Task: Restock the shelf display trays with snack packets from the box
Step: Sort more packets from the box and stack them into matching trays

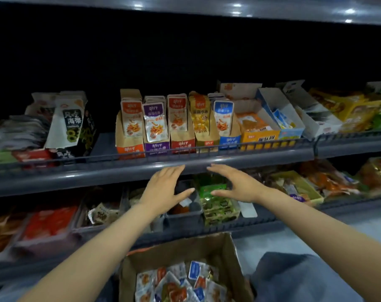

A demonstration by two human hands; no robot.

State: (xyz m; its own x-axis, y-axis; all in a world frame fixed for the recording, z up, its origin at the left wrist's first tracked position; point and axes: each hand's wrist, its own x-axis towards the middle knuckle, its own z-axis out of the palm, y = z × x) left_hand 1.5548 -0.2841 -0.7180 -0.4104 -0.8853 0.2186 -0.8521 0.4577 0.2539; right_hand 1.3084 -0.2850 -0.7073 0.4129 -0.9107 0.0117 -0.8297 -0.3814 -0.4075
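A cardboard box (pixel 224 256) at the bottom centre holds several loose snack packets (pixel 176 282) in orange, blue and white. On the upper shelf stand several display trays of upright packets: orange (pixel 129 147), purple (pixel 156 147), red (pixel 183 144), yellow (pixel 207 140) and blue (pixel 229 141). My left hand (pixel 165 188) and my right hand (pixel 235 184) are both raised in front of the shelf rail, palms facing each other, fingers straight, holding nothing. They hover just below the red and yellow trays.
A grey shelf rail (pixel 119 171) runs across the middle. A black and white seaweed carton (pixel 69 120) stands to the left, and open white and blue cartons (pixel 279 114) to the right. The lower shelf carries a dark bin (pixel 185 216) and green packets (pixel 217 203).
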